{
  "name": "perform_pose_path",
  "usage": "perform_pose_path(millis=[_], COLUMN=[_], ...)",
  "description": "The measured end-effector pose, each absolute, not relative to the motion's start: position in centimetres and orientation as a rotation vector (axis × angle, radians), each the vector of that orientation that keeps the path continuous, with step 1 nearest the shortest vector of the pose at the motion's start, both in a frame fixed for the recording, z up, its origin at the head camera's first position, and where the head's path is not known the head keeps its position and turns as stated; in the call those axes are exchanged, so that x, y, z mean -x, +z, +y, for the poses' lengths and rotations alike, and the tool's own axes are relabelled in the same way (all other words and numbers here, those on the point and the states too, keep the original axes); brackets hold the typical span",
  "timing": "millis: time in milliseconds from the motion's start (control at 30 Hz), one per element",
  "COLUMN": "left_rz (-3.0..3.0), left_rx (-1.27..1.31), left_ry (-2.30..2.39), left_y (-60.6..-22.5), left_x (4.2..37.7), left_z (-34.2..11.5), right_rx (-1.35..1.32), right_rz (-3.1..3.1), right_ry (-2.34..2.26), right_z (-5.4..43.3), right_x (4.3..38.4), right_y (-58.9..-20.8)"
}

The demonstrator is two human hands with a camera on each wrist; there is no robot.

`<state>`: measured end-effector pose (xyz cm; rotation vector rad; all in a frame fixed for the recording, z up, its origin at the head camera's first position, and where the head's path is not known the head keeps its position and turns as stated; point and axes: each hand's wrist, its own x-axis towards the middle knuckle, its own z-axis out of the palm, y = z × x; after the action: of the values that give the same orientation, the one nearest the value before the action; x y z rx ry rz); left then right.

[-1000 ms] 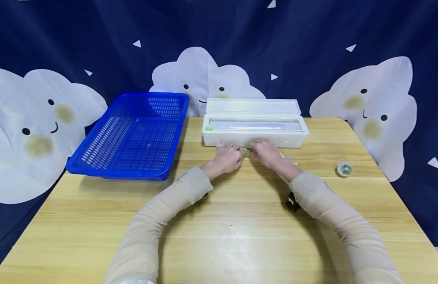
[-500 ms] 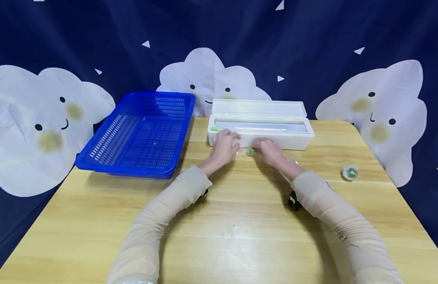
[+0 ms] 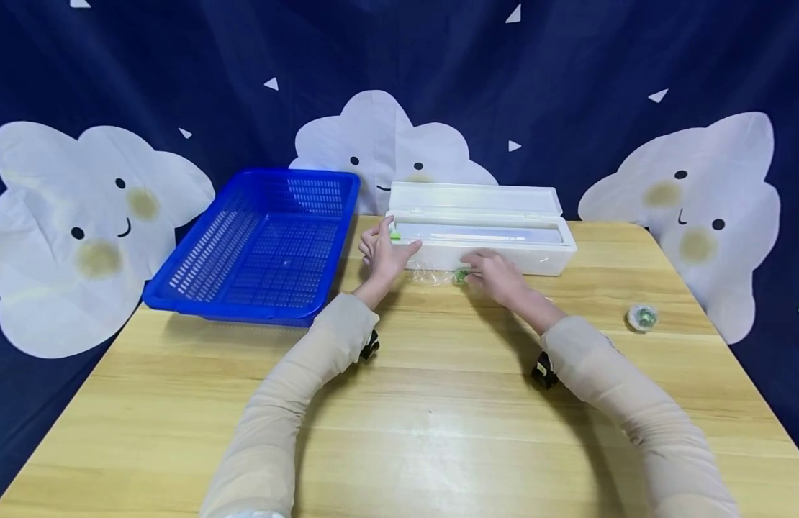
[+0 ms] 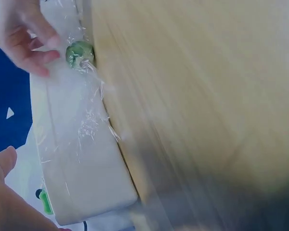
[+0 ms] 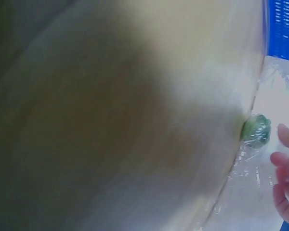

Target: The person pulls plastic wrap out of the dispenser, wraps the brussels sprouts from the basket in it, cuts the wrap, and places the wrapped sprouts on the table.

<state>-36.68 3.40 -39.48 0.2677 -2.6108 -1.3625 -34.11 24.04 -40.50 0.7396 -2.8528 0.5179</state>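
A long white cling film dispenser box (image 3: 490,252) stands with its lid tipped back. Clear film (image 3: 433,275) hangs down its front face. A small round green object (image 5: 256,131) lies on or under this film, against the box; its kind is unclear. My right hand (image 3: 495,277) is beside it, and the right wrist view shows a small gap between its loosely bent fingers and the green object. My left hand (image 3: 383,253) is at the box's left end, thumb and forefinger spread around a green slide cutter (image 4: 46,202). Whether it touches the cutter is hard to see.
A blue perforated plastic basket (image 3: 250,248) stands at the left. On the right of the wooden table (image 3: 399,432) sits a second small round item (image 3: 642,317), white and green. A dark blue curtain (image 3: 438,57) with cloud figures hangs behind the table.
My left hand has moved from beside the green object, left and up to the box's left end, and its fingers have spread. The right hand has stayed near the green object.
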Motion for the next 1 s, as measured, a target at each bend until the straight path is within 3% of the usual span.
perform_pose_path(millis=[1000], left_rz=[-2.605], left_rx=[-0.276], left_ry=[-1.363], left_y=[-41.9], left_x=[38.8], left_z=[2.8], right_rx=[-0.479], right_rz=[-2.702], right_ry=[0.858], right_z=[14.8], right_x=[37.6], right_y=[-39.5])
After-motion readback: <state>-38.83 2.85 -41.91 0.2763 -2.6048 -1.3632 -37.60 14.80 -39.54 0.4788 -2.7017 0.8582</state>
